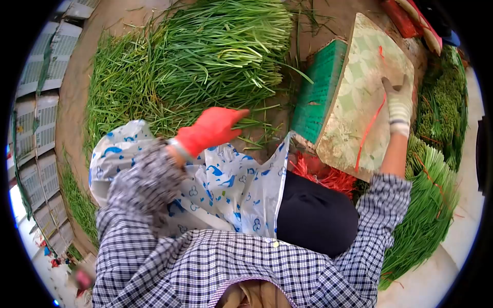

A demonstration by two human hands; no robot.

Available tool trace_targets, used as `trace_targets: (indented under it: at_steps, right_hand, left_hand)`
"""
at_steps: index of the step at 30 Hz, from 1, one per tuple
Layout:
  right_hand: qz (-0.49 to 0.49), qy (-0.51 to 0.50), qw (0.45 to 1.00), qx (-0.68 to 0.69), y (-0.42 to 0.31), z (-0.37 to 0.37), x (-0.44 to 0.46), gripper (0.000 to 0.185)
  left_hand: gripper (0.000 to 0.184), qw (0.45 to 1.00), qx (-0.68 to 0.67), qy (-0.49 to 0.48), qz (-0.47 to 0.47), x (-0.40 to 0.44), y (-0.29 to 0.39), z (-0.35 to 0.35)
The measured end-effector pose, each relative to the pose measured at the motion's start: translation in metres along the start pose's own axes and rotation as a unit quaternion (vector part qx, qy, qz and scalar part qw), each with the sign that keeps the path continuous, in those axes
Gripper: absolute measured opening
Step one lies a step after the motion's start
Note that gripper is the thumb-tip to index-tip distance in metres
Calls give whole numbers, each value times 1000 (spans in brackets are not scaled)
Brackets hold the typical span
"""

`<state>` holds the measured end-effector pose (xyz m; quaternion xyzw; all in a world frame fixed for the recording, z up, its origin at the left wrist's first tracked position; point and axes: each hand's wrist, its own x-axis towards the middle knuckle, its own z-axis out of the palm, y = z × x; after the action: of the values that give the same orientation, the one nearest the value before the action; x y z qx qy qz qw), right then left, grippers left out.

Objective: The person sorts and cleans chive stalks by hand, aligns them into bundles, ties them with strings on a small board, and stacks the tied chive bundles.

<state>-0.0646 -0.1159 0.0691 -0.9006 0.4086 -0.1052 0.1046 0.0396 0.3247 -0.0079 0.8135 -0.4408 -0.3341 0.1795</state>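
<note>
My left hand, in a red rubber glove, is over my lap at the near edge of a large heap of long green stalks. Its index finger points right and nothing shows in it. My right hand, in a pale knitted glove, rests with spread fingers on a worn, pale green patterned board. Red strings lie across the board. The board leans over a green plastic crate. A blue-and-white plastic apron covers part of my lap.
Tied green bundles are stacked at the right. A tangle of red string is beside my dark-clothed knee. White crates stand along the left, near loose stalks. Red objects lie at the top right.
</note>
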Motion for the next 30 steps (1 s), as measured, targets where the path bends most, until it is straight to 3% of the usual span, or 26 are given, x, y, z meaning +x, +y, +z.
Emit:
trace_targets:
  at_steps: [2,4,8,9,11,12,15,16,17,18,19,21,22,23,25,26,28,30]
  right_hand:
    - [13,11,999,51,-11,-10,-34,72]
    - [19,41,975,215,-12,-26,-67,58]
    - [-57,13,984,167,-8,-34,-112,50]
    - [-69,-5,983,167,-12,-35,-120,49]
    - [-75,-28,984,161,-29,-39,-128,49]
    - [-71,-52,980,178,-37,-36,-130,49]
    - [-109,-86,972,188,-57,-28,-126,49]
    - [-175,-112,964,167,-66,-28,-123,50]
    - [-237,-137,951,144,-77,-32,-122,50]
    - [-231,-192,946,123,-89,-37,-121,47]
    - [-235,-184,946,126,-96,-37,-122,47]
    - [-296,-305,905,24,-112,-39,-121,43]
    - [-275,-385,881,-21,-129,-48,-120,44]
    - [-281,-374,884,-24,-135,-50,-122,44]
    - [-376,-401,833,-61,-137,-46,-130,45]
    - [-381,-390,836,-67,-139,-46,-133,45]
    - [-497,-375,781,-55,-143,-51,-141,47]
    - [-495,-365,788,-39,-158,-67,-157,46]
  left_hand:
    - [59,999,-16,-41,-23,38,-39,66]
    - [57,988,81,129,34,60,-70,122]
    - [52,955,199,219,-8,71,-100,178]
    - [52,957,193,216,-6,68,-104,185]
    - [43,974,165,123,-93,56,-101,183]
    - [31,976,177,74,-99,51,-98,176]
    - [24,988,124,50,-82,39,-103,159]
    - [24,987,129,56,-84,35,-103,155]
    - [23,988,45,111,-101,27,-99,150]
    - [22,978,-39,170,-116,22,-98,145]
    - [22,977,-33,178,-114,19,-100,137]
    - [23,966,-199,103,-130,19,-102,119]
    - [23,966,-197,114,-125,16,-99,109]
    - [26,950,-275,65,-131,12,-92,93]
    - [32,896,-422,-38,-132,0,-71,55]
    - [32,880,-463,-39,-98,-10,-52,34]
    - [32,862,-503,-10,-57,-32,-24,13]
    - [29,821,-571,22,9,-56,8,-5]
